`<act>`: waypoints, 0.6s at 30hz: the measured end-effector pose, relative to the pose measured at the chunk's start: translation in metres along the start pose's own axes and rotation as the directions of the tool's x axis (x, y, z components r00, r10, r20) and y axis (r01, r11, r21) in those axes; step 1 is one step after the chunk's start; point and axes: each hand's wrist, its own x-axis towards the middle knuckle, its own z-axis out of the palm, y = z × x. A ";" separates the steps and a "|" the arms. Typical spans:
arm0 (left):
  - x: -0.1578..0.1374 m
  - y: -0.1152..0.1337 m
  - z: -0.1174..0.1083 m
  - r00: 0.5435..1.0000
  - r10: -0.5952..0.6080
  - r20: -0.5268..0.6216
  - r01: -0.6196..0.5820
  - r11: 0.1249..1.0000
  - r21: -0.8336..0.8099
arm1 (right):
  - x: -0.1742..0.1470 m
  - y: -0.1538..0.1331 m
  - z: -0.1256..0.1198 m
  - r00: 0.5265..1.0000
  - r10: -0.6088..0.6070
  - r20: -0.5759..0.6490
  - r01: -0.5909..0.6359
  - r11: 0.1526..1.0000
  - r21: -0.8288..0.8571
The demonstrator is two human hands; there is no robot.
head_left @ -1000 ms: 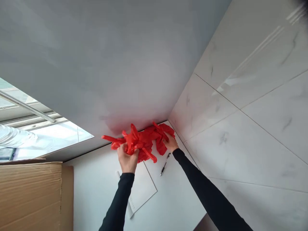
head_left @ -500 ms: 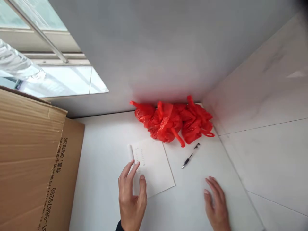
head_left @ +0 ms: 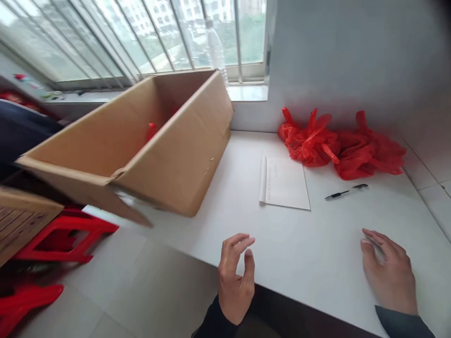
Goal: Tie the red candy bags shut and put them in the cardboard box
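Well beyond left hand (head_left: 237, 284) and right hand (head_left: 392, 276) — both with parted fingers — red bags (head_left: 352, 149).

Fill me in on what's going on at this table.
A person has both bare hands out, and neither holds anything. The left hand is near the front edge of the white table, with the paper pad beyond it; the right hand is nearest the pen. The red plastic bags sit bunched along the back, by the wall. On the left stands an open cardboard box with something red inside.
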 end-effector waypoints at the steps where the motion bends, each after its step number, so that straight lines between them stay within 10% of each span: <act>1: -0.023 -0.013 -0.015 0.997 -0.068 -0.031 0.068 0.998 -0.011 | -0.002 -0.001 -0.001 1.000 -0.007 -0.004 0.007 1.000 0.014; 4: -0.072 -0.076 -0.056 0.912 -0.362 -0.192 0.351 0.932 -0.089 | -0.006 -0.001 -0.001 0.998 -0.059 -0.017 0.060 0.998 0.024; 11: -0.108 -0.224 -0.117 0.401 -0.896 -0.190 0.767 0.442 -0.465 | -0.038 -0.005 0.007 0.989 -0.129 -0.069 0.132 0.990 0.049; 14: -0.091 -0.259 -0.131 0.327 -0.936 -0.128 0.773 0.343 -0.533 | -0.055 -0.018 0.009 0.990 -0.136 -0.044 0.140 0.986 0.086; 18: -0.049 -0.284 -0.139 0.344 -0.930 -0.131 0.762 0.358 -0.540 | -0.048 -0.080 0.008 0.992 -0.063 0.107 0.025 0.944 0.329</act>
